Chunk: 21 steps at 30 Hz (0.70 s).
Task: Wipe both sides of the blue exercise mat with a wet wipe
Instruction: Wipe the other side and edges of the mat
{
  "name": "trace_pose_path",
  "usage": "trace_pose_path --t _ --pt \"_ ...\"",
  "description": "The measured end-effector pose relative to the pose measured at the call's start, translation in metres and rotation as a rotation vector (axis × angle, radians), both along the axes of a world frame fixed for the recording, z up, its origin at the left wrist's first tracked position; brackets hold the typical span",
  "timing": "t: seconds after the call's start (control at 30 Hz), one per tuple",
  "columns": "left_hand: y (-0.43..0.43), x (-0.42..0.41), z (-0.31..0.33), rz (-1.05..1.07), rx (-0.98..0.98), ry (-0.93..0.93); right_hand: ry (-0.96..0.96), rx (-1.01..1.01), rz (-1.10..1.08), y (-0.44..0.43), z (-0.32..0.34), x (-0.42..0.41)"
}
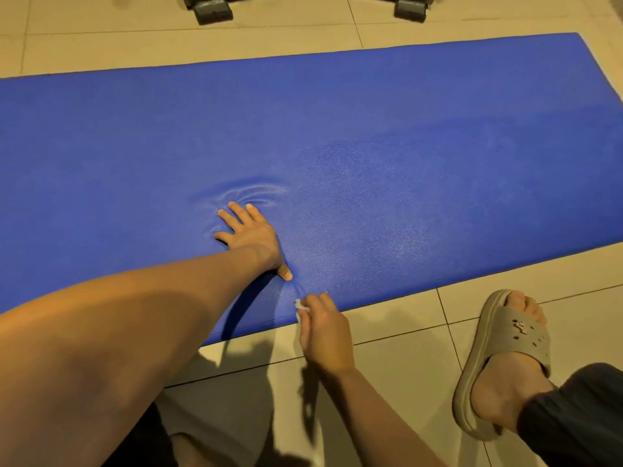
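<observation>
Pressing down on the blue exercise mat (404, 146), the left hand (249, 235) lies palm-flat with its fingers (236, 214) straight and spread, gripping nothing. The mat's skin bunches into curved wrinkles just beyond those fingertips and beside the little finger. The thumb reaches back toward the mat's near edge and dents the surface there.

Just behind that thumb, the right hand (325, 332) sits at the mat's near edge. Its fingers are curled in, pinching a small crumpled white wet wipe (301, 306). The wipe shows at the tips of the thumb and forefinger, touching or just above the mat right at the edge; which of the two cannot be told. A little of it trails down along the thumb side of the hand.

The mat lies unrolled and flat on the beige tile floor (404, 365), stretching well away to both sides of the fingers and far ahead of them. To the right of the right hand's fingers its surface shows a grainy sheen.

Well apart from the right hand, on the tiles to its right, a foot in a beige clog sandal (505, 348) stands beside the mat's edge. Far beyond the left fingertips, past the mat's far edge, two dark equipment feet (212, 10) rest on the floor.
</observation>
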<state>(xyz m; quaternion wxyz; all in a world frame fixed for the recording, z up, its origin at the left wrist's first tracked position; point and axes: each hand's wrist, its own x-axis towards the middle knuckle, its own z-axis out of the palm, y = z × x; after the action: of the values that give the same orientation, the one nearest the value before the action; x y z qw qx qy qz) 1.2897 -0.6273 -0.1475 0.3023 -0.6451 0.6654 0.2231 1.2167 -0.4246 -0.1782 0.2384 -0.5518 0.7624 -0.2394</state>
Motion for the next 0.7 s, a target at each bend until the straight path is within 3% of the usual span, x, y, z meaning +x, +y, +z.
trace_pose_path --t 0.1,0.27,0.43,0.6,0.7 --pt "0.001 0.005 -0.001 -0.012 -0.009 0.027 0.062 0.012 0.075 -0.002 -0.004 -0.024" --pt "0.01 0.03 -0.003 -0.094 -0.07 0.126 -0.004 0.103 -0.339 0.0 0.0 -0.077" --pt "0.025 0.066 -0.004 -0.284 -0.104 0.157 0.039 0.143 -0.414 -0.007 -0.001 -0.064" --pt "0.057 0.098 0.017 -0.357 -0.045 0.013 0.002 0.229 -0.426 -0.019 0.005 -0.06" --pt "0.08 0.111 0.03 -0.365 0.104 -0.047 -0.06 0.327 -0.368 -0.025 0.018 -0.063"
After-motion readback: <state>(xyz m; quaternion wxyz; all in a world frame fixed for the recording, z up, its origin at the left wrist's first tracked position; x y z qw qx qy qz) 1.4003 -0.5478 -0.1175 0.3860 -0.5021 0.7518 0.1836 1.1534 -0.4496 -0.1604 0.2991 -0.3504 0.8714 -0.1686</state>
